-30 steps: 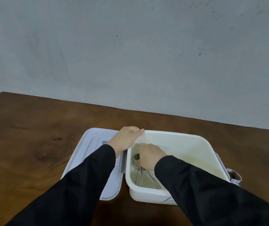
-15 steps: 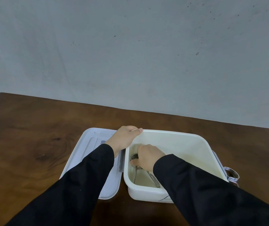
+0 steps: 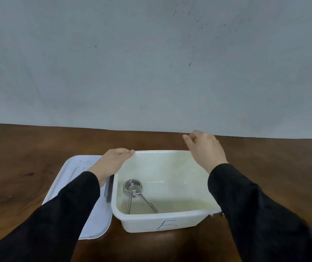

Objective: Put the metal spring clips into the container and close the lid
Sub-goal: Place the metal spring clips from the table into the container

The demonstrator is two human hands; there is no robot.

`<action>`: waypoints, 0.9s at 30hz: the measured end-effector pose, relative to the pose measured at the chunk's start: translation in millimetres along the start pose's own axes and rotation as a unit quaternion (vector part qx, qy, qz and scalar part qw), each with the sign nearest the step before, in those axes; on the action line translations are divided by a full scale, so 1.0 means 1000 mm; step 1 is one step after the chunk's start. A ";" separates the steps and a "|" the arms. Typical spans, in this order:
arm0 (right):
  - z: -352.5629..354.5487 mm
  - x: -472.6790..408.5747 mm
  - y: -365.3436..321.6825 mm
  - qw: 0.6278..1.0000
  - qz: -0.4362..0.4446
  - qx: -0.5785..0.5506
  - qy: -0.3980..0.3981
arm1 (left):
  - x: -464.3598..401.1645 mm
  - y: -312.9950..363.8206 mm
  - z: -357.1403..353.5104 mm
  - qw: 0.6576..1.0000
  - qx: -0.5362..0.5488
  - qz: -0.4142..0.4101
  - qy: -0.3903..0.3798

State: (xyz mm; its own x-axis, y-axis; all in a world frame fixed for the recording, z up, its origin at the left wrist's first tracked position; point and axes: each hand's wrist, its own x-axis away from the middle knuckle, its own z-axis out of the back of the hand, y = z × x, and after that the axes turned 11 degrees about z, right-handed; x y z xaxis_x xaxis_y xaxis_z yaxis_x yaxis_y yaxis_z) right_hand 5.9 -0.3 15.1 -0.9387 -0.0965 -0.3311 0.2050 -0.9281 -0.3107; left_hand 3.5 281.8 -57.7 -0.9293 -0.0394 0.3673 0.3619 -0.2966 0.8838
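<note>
**One Clip in the Container, Lid Off: Risks at This Stage**

One metal spring clip (image 3: 134, 193) lies on the floor of the white container (image 3: 170, 223), in its left half, coil toward the far side and both legs pointing toward the near wall. The lid (image 3: 70, 178) lies flat on the wooden table (image 3: 19, 167), just beside the container's left wall and partly under the left sleeve.

The left hand (image 3: 111, 162) rests on the container's far left corner, fingers curled over the rim, holding it steady. The right hand (image 3: 205, 149) hovers above the far right corner, loosely open and empty, touching nothing. A small piece of metal (image 3: 216, 215) shows at the container's near right corner, mostly hidden by the right sleeve; it cannot be identified from this view.

Judged status: the loading step is under way and the lid is not yet fitted.

Possible faults from here:
- Container shift. If the left hand releases the rim, a push from the right arm may slide the container across the smooth table.
- Missed items. Anything to the right is hidden behind the sleeve, so a blind reach may knock it away.
- Lid misfit. A clip left propped against a wall may project above the rim and stop the lid from seating.
</note>
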 end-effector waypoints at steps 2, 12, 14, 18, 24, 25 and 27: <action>0.012 0.002 0.050 0.995 -0.073 0.034 -0.062 | 0.000 0.000 0.000 1.000 -0.003 0.000 0.006; -0.024 0.052 0.143 0.908 -0.214 0.124 -0.338 | 0.006 0.004 -0.004 1.000 0.014 0.013 0.017; -0.028 0.053 0.137 0.908 -0.229 0.130 -0.327 | 0.008 0.005 -0.004 1.000 0.018 0.012 0.017; -0.037 0.056 0.135 0.915 -0.240 0.137 -0.296 | 0.008 0.004 -0.004 1.000 0.022 0.012 0.014; -0.040 0.056 0.135 0.933 -0.233 0.117 -0.248 | 0.009 0.005 -0.003 1.000 0.020 0.016 0.002; -0.037 0.054 0.134 0.936 -0.231 0.118 -0.237 | 0.009 0.005 -0.003 1.000 0.020 0.017 0.001; -0.025 0.047 0.133 0.945 -0.229 0.113 -0.206 | 0.010 0.005 -0.002 1.000 0.023 0.021 0.001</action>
State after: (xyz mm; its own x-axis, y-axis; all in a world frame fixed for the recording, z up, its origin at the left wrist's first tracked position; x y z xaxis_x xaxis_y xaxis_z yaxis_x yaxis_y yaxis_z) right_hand -4.0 -118.8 -64.3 -0.9526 0.2445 0.1813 -0.2687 -0.9553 -0.1235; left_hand -4.4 277.5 -49.7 -0.9130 -0.0521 0.4046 0.4042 -0.2508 0.8796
